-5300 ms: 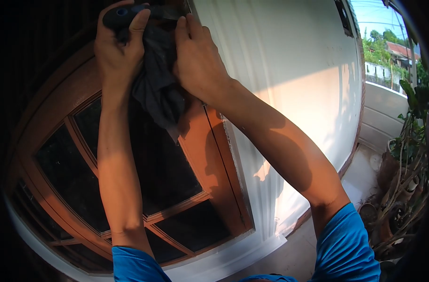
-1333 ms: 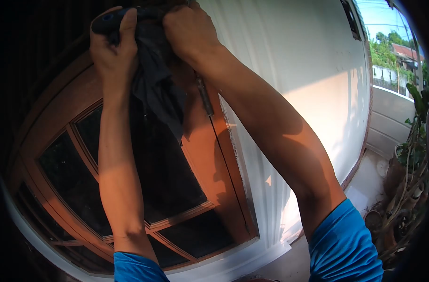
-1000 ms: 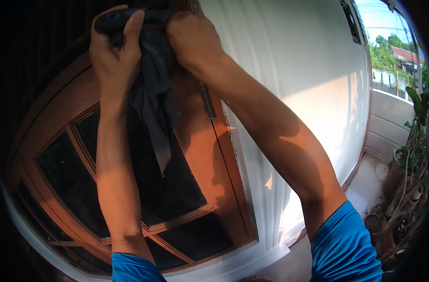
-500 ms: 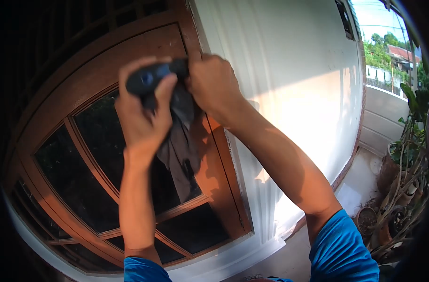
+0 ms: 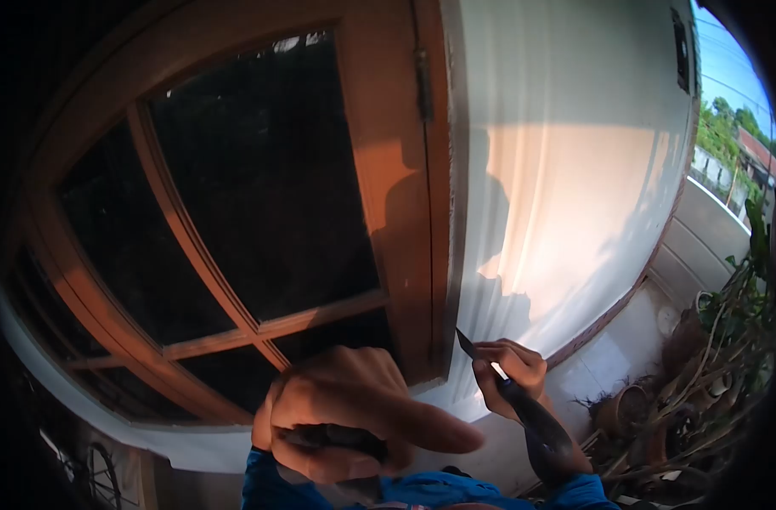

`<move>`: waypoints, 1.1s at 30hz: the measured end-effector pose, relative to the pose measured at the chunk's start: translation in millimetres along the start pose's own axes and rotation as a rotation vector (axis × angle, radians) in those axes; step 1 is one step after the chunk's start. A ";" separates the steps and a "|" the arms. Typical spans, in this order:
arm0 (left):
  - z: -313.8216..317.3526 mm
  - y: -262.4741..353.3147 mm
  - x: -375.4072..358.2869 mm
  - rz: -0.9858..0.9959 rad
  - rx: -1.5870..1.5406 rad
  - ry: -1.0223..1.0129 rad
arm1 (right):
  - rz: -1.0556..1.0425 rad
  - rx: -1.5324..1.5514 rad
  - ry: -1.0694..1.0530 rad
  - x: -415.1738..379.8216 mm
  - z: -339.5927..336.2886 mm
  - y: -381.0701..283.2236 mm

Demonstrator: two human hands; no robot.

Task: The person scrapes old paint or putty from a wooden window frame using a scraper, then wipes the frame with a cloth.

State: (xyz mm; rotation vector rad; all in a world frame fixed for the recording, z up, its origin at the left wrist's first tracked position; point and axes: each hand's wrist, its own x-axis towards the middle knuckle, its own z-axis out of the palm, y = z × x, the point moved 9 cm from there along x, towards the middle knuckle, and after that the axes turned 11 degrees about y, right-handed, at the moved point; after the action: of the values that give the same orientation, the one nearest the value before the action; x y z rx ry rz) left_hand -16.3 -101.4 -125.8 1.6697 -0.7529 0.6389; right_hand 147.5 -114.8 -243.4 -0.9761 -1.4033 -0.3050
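My left hand (image 5: 341, 399) is large and close to the camera. Its fingers curl round a dark object (image 5: 341, 438), mostly hidden in the palm, while the index finger points to the right. Lower right, my right hand (image 5: 515, 370) is closed on a dark grey cloth (image 5: 536, 425). One pointed end of the cloth sticks out past the fingertips toward the wall, and the rest trails down over the forearm. Both hands are low, in front of a brown wooden door (image 5: 400, 323) with dark glass panes (image 5: 269, 187).
A white wall (image 5: 566, 195), partly sunlit and bearing my shadow, adjoins the door frame. Potted plants (image 5: 651, 416) and tangled stems line the right side, by a low panelled wall (image 5: 702, 246). A spoked wheel (image 5: 103, 476) shows at the lower left.
Both hands have dropped from in front of the upper door and moved apart. The cloth, which hung between them, is now at my right hand. My view has shifted.
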 end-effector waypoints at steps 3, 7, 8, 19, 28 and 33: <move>11.3 -5.0 -0.7 -0.019 -0.205 -0.142 | 0.244 -0.012 -0.064 -64.2 -4.5 31.9; 17.2 -7.2 -1.5 0.034 -0.315 -0.202 | 0.654 -0.125 -0.044 -144.8 -24.2 72.2; 17.0 -7.5 -2.8 0.042 -0.330 -0.207 | 0.683 -0.132 -0.036 -156.5 -26.7 74.5; 15.1 -3.2 -10.0 0.077 -0.415 -0.220 | 0.738 -0.254 -0.097 -206.3 -35.2 73.7; 16.5 -6.5 -12.8 0.093 -0.451 -0.211 | 0.762 -0.267 -0.110 -208.6 -39.2 68.2; 14.6 -6.8 -17.0 0.094 -0.479 -0.206 | 0.777 -0.278 -0.136 -209.0 -40.0 66.6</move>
State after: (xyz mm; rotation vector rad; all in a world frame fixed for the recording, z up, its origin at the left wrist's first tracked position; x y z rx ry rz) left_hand -21.8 -112.0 -145.9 1.2726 -1.0454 0.3167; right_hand 179.1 -178.2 -454.8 -1.7114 -1.0128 0.1578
